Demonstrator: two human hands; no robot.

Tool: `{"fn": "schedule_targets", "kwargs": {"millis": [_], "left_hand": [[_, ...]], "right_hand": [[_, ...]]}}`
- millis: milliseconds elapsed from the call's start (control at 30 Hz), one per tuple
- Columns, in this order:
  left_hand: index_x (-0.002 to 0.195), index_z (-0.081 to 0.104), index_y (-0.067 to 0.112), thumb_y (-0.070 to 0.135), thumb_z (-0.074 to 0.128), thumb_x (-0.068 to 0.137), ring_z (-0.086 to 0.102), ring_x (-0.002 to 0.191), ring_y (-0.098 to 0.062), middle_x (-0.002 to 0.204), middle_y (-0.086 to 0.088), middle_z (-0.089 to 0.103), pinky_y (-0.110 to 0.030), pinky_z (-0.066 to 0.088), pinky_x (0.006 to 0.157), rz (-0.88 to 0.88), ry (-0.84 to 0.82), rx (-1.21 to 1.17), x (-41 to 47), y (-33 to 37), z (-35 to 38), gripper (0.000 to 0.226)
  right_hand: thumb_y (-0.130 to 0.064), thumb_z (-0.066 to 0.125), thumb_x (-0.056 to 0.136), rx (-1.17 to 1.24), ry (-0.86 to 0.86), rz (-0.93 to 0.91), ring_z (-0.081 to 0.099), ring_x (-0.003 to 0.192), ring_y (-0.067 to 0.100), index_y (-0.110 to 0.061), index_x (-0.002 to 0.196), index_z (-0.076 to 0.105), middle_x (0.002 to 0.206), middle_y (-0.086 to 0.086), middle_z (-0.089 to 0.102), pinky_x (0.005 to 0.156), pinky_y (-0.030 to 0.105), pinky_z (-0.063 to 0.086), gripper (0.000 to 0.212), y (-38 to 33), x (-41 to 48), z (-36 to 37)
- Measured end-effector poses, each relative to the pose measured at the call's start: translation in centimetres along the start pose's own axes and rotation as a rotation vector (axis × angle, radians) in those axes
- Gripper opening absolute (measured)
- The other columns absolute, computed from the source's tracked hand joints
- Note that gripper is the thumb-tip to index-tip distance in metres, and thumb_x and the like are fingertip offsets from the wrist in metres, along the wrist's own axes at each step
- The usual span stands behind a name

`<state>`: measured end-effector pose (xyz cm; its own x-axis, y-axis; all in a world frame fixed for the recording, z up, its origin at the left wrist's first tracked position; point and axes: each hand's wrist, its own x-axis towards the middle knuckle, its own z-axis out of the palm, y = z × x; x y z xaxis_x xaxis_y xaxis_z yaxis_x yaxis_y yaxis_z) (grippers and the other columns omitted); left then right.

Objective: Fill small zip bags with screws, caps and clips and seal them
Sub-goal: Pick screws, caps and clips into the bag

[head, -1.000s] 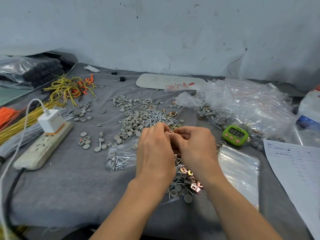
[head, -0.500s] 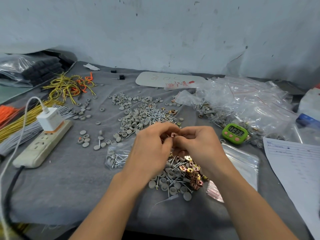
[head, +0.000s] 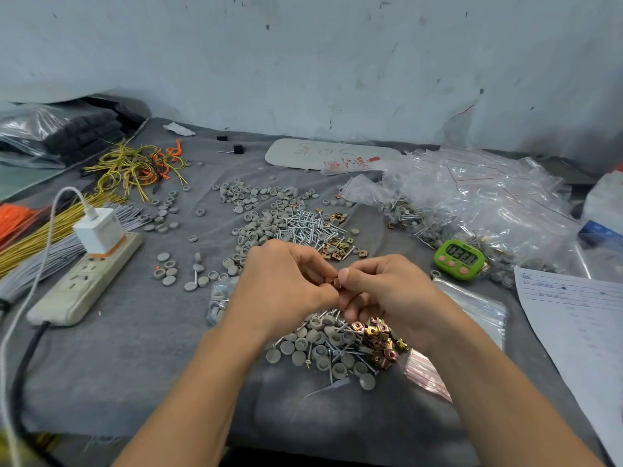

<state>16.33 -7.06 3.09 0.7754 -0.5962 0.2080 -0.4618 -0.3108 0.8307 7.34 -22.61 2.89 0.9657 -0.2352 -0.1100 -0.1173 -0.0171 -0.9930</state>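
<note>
**Step in hand (judged): isolating one clip for bagging.**

The left hand [head: 283, 284] and the right hand [head: 387, 291] meet fingertip to fingertip. The fingers of both are curled, and their tips pinch one small copper-coloured metal clip [head: 334, 282] between them. Whether either palm holds further parts cannot be told.

Recommended procedure:
- Grip the clip by its edges.
- Confirm that it is a single piece.
- Carry it to an opened bag mouth.

**Work surface, positions taken from the hands:**
- 6 o'clock: a mixed pile of grey round caps, silver screws and brass-coloured clips [head: 337, 345].
- 5 o'clock: a small clear zip bag with red stripes [head: 425, 374], lying flat just beside the pile.
- 3 o'clock: flat clear plastic zip bags [head: 472, 308], and beyond them a white printed paper sheet [head: 580, 332].
- 2 o'clock: a green digital timer [head: 459, 259].
- 9 o'clock: a beige power strip [head: 84, 281].
- 12 o'clock: a second heap of silver screws [head: 303, 227].
- 1 o'clock, farther off: a heap of clear filled bags [head: 472, 203].

All items rest on a grey cloth cover [head: 135, 365]. The cloth probably limits how far the caps roll. A scuffed pale wall [head: 303, 62] closes the far side.
</note>
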Motion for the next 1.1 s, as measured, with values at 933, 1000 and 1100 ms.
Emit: {"fn": "schedule_targets", "kwargs": {"millis": [933, 1000, 1100], "left_hand": [[0.075, 0.082, 0.02, 0.002, 0.082, 0.076, 0.075, 0.06, -0.024, 0.066, -0.014, 0.074, -0.022, 0.055, 0.053, -0.081, -0.066, -0.375, 0.4, -1.2, -0.8, 0.018], [0.074, 0.082, 0.019, -0.001, 0.082, 0.077, 0.074, 0.058, -0.023, 0.065, -0.015, 0.074, -0.022, 0.055, 0.052, -0.071, -0.098, -0.383, 0.3, -1.1, -0.9, 0.02], [0.073, 0.082, 0.016, -0.001, 0.084, 0.076, 0.073, 0.056, -0.02, 0.065, -0.016, 0.073, -0.022, 0.054, 0.051, -0.052, -0.176, -0.379, 0.3, -0.9, -1.2, 0.017]], "right_hand": [[0.009, 0.084, 0.072, 0.022, 0.137, -0.192, 0.073, 0.064, 0.021, -0.011, 0.082, 0.081, 0.075, 0.017, 0.076, 0.057, 0.023, 0.056, 0.022, 0.3, 0.5, 0.7], [0.008, 0.085, 0.072, 0.05, 0.111, -0.152, 0.073, 0.064, 0.023, -0.011, 0.078, 0.08, 0.073, 0.018, 0.075, 0.056, 0.023, 0.056, 0.02, 0.3, 0.4, 0.5], [-0.004, 0.088, 0.062, 0.09, 0.027, -0.082, 0.072, 0.06, 0.022, -0.011, 0.074, 0.079, 0.07, 0.018, 0.073, 0.053, 0.023, 0.056, 0.016, 0.1, 0.3, 0.1]]}}
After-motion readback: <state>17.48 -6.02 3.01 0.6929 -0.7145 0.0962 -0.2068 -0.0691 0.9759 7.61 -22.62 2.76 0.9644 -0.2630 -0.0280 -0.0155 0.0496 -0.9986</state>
